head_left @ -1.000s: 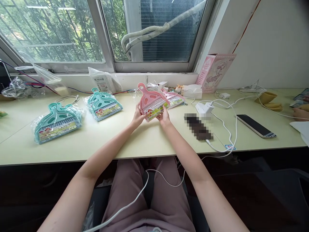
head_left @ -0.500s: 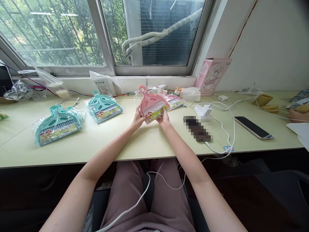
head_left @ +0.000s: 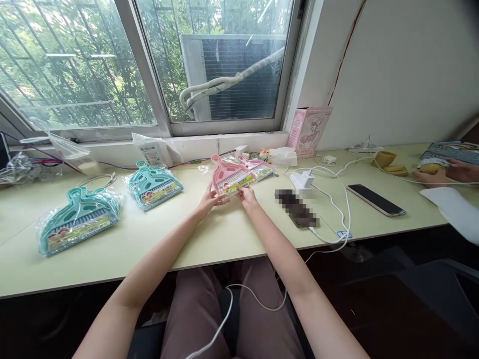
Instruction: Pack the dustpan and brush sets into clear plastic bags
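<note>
Both my hands hold a pink dustpan-and-brush set [head_left: 229, 178] low over the pale green desk [head_left: 224, 234]. My left hand [head_left: 208, 201] grips its lower left edge, fingers closed on it. My right hand [head_left: 245, 195] pinches its lower right edge near the printed label. A second pink set [head_left: 258, 168] in clear wrap lies just behind it.
Two teal sets in plastic bags lie to the left [head_left: 153, 183] [head_left: 77, 222]. A white charger [head_left: 305, 178] and cables, a blurred dark object [head_left: 295, 207] and a phone [head_left: 375, 200] lie to the right. Another person's hands [head_left: 445, 171] are at the far right. A pink box [head_left: 309, 128] leans in the corner.
The camera tilted up and the view shifted. My hands have lowered the pink set toward the desk, tilting it flatter.
</note>
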The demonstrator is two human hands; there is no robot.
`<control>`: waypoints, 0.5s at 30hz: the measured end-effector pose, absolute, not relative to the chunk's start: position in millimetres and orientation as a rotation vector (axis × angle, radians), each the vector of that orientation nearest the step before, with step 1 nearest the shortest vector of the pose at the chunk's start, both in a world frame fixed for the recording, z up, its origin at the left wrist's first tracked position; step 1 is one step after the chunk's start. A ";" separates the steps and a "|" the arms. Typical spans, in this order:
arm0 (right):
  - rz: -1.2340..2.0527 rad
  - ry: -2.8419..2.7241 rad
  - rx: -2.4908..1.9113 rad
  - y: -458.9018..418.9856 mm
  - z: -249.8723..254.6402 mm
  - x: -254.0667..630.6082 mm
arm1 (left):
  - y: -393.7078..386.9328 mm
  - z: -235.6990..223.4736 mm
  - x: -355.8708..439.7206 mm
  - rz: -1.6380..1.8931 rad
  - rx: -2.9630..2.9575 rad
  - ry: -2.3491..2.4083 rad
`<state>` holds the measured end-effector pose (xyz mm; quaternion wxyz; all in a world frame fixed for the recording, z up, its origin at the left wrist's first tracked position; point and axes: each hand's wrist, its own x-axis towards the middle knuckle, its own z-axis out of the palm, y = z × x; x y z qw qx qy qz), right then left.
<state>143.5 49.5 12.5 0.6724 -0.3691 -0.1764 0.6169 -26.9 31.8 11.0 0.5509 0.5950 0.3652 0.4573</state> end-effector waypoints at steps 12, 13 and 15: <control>1.318 -0.355 -0.722 48.9 13.7 143.8 | 28.7 5.6 -27.9 0.786 1.474 0.754; 1.327 -0.347 -0.700 48.9 14.9 145.8 | 32.1 5.9 -29.2 0.768 1.462 0.722; 1.365 -0.366 -0.661 48.7 17.4 149.6 | 42.3 6.6 -33.8 0.797 1.397 0.675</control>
